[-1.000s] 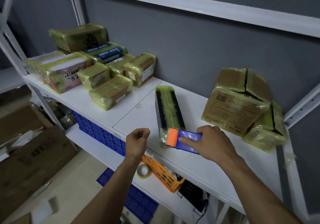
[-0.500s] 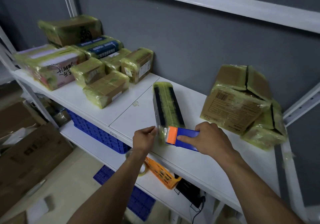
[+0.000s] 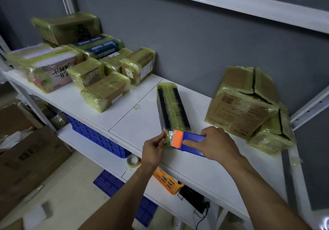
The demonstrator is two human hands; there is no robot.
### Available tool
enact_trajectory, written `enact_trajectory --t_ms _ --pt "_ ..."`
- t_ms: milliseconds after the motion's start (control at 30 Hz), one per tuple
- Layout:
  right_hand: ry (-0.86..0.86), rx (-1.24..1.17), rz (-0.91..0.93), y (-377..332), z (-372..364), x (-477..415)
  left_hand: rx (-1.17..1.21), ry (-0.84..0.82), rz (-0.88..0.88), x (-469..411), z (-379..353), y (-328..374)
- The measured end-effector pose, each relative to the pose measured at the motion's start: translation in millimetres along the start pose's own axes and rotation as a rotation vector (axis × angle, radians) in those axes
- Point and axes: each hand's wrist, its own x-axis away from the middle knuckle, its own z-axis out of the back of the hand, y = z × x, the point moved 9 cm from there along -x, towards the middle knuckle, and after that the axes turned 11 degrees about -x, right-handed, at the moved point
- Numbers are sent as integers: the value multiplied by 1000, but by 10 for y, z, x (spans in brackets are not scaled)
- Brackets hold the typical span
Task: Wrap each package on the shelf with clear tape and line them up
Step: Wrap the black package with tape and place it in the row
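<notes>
Handwritten Chinese characters on pink box, white Chinese print on blue box, barcode on carton

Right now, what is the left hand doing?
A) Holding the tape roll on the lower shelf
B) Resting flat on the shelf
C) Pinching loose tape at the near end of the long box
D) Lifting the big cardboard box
C: the left hand pinches the crinkled clear tape at the near end of the long box, right beside the tape dispenser that the right hand holds.
</notes>
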Motion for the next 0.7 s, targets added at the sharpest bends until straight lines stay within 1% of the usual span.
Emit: enact_trajectory --t_ms 133,167,233,300,400,533,700 --pt "-4 -14 0 43 24 -21 15 -66 -71 -6 49 107" --pt "-1 -14 3 47 30 -21 40 -71 -121 -4 82 168" --pt "6 -15 16 45 44 -30 57 -95 -278 -16 130 327" --pt "8 -22 22 52 56 -41 -55 -157 -428 -31 117 465" --pt "-8 -36 20 72 55 -53 -260 -233 -529 -74 74 545" --pt "4 -66 25 83 88 -44 -418 -236 -643 -110 65 627" --pt "8 -115 21 98 125 -38 -472 -170 -679 -123 87 714"
